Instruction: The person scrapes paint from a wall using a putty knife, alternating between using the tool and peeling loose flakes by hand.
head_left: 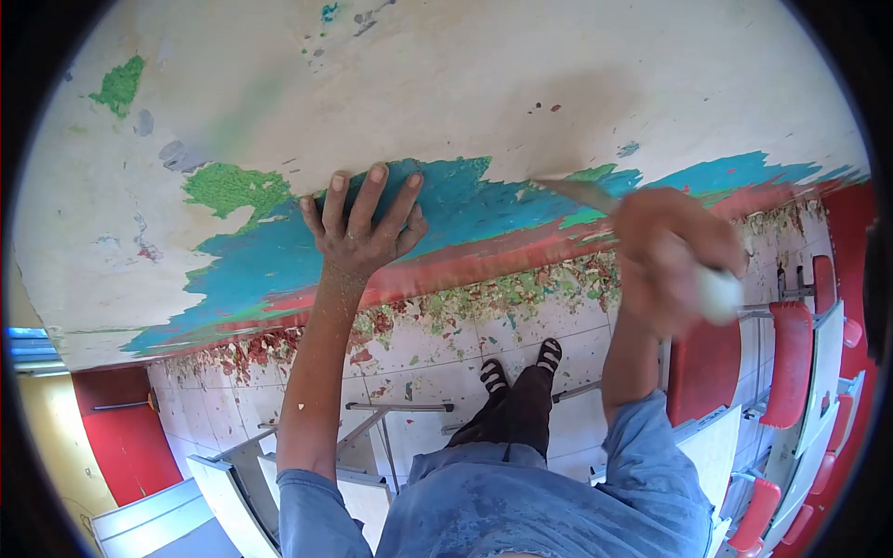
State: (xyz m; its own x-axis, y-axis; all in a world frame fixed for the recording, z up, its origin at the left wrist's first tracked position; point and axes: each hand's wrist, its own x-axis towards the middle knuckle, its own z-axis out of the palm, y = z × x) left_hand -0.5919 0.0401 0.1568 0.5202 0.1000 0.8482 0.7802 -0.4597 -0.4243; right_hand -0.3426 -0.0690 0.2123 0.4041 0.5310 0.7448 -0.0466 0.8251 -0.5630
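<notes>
My left hand [366, 220] lies with fingers spread flat against the wall [419, 102], over a band of exposed blue paint [251, 270]. In my right hand [674, 251], blurred by motion, is a scraper [581, 192] with a thin blade and a pale rounded handle end [719, 296]. The blade tip meets the wall at the ragged edge between whitish paint and blue. Green paint [237, 189] shows in patches, and a red strip [446, 270] runs along the wall's lower part.
Paint flakes [521, 299] litter the tiled floor [419, 363] along the wall's foot. My sandalled feet [521, 365] stand there. Red chairs [791, 363] and white-topped desks [712, 456] crowd the right side. More desks [233, 507] stand behind at the left, near a red-painted wall section [130, 432].
</notes>
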